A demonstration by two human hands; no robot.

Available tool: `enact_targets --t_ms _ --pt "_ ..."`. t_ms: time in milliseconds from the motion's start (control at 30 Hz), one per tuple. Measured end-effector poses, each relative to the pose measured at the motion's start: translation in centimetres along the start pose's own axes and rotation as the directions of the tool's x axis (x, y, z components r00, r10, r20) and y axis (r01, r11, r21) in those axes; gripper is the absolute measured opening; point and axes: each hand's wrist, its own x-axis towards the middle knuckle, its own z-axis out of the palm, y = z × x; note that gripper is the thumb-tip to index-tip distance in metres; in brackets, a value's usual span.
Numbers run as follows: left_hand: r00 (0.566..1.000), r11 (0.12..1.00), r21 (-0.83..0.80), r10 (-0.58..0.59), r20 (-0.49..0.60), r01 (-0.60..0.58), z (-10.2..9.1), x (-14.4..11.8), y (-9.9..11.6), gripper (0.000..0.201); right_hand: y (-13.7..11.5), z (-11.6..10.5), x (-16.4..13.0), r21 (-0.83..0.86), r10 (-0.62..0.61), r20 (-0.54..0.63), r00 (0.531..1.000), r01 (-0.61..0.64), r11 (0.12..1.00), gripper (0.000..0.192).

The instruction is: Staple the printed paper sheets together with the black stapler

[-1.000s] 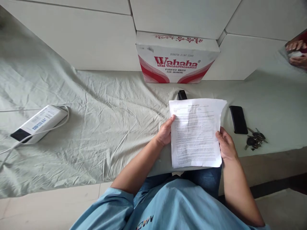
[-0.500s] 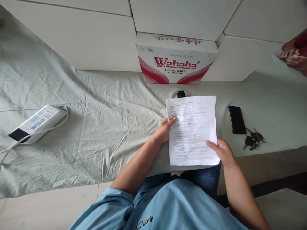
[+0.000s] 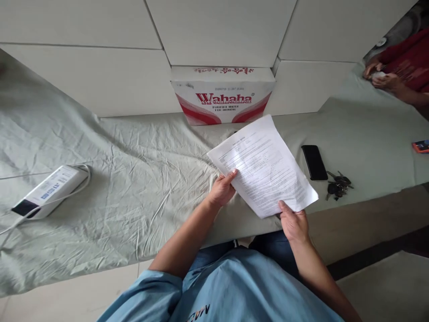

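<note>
Between both hands, printed sheet (image 3: 263,165), tilted above the cloth (image 3: 134,179). Left hand (image 3: 221,191) pinching its near edge, right hand (image 3: 294,222) gripping the bottom corner. Just beyond the right: phone (image 3: 314,162), keys (image 3: 338,188).

It looks like an improvised office: a cloth-covered desk (image 3: 134,188) along white panels, with a drinking-water carton (image 3: 223,96), phone (image 3: 314,162) and keys (image 3: 337,188).

Both hands (image 3: 258,205) gripping tilted printed sheet (image 3: 264,165)

Soft, even daylight, faint shadows, sharp centre, wide-angle bending and perhaps slight blur at edges.
</note>
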Motion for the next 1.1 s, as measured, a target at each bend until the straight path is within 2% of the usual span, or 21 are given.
enact_targets --t_ms 67,133,200,267,333,400,433,533,600,700,767,833,900,967,1033,1100 --pt "0.995 0.993 0.064 0.098 -0.002 -0.098 -0.4 -0.4 2.3 0.056 -1.9 -1.0 1.5 -0.108 -0.154 0.004 0.988 0.153 0.982 0.057" --pt "0.978 0.967 0.146 0.206 0.021 -0.207 -1.1 -0.5 5.1 0.054 -3.9 -2.9 3.2 -0.214 -0.244 0.058 0.968 0.251 0.944 0.051" --pt "0.968 0.929 0.275 0.222 0.120 -0.247 -1.8 -0.3 7.5 0.055 -5.4 -4.7 4.7 -0.285 -0.268 0.128 0.955 0.294 0.912 0.047" --pt "0.962 0.860 0.447 0.167 0.215 -0.249 -2.4 0.1 8.8 0.050 -6.0 -5.9 5.9 -0.364 -0.163 0.238 0.957 0.244 0.899 0.040" --pt "0.961 0.731 0.641 0.075 0.265 -0.233 -2.8 0.7 8.7 0.044 -5.8 -6.2 6.6 -0.436 -0.022 0.332 0.943 0.175 0.883 0.034" --pt "0.965 0.624 0.742 0.084 0.247 -0.244 -2.8 1.4 7.9 0.037 -5.2 -6.0 6.7 -0.468 0.021 0.336 0.942 0.148 0.872 0.033" --pt "0.968 0.619 0.745 0.134 0.213 -0.250 -2.8 1.6 7.3 0.038 -4.9 -5.9 6.5 -0.463 -0.003 0.309 0.951 0.153 0.873 0.034" --pt "0.975 0.655 0.725 0.095 0.200 -0.213 -2.2 2.2 6.3 0.049 -3.8 -5.9 5.4 -0.389 -0.049 0.212 0.976 0.131 0.912 0.044" --pt "0.977 0.603 0.771 0.069 0.202 -0.202 -1.7 2.5 6.1 0.048 -3.0 -6.2 4.1 -0.291 0.074 0.193 0.978 -0.015 0.957 0.051" --pt "0.968 0.441 0.867 0.011 0.252 -0.231 -0.9 3.1 6.0 0.044 -1.7 -6.8 2.0 -0.122 0.345 0.138 0.928 -0.330 0.936 0.058" --pt "0.951 0.387 0.885 -0.060 0.304 -0.259 -0.5 3.8 5.8 0.038 -0.7 -7.2 0.8 -0.075 0.425 0.085 0.901 -0.420 0.904 0.057" --pt "0.947 0.374 0.889 -0.076 0.313 -0.264 -0.2 4.6 5.4 0.024 0.2 -7.4 0.0 -0.066 0.418 0.026 0.908 -0.416 0.907 0.055" --pt "0.965 0.376 0.897 -0.026 0.262 -0.233 0.2 5.6 5.2 0.012 1.0 -7.4 -0.6 -0.055 0.392 -0.019 0.920 -0.393 0.918 0.052" --pt "0.978 0.377 0.903 0.046 0.203 -0.205 0.5 6.6 5.1 0.014 1.5 -7.3 -0.8 -0.040 0.372 -0.041 0.927 -0.374 0.927 0.048" --pt "0.974 0.323 0.923 0.153 0.167 -0.209 0.6 7.5 5.3 0.015 1.7 -6.9 -0.8 -0.031 0.344 -0.058 0.937 -0.346 0.938 0.045" --pt "0.943 0.237 0.946 0.299 0.144 -0.220 0.4 8.4 5.6 0.019 1.9 -6.5 -0.6 -0.021 0.311 -0.088 0.947 -0.313 0.949 0.044"
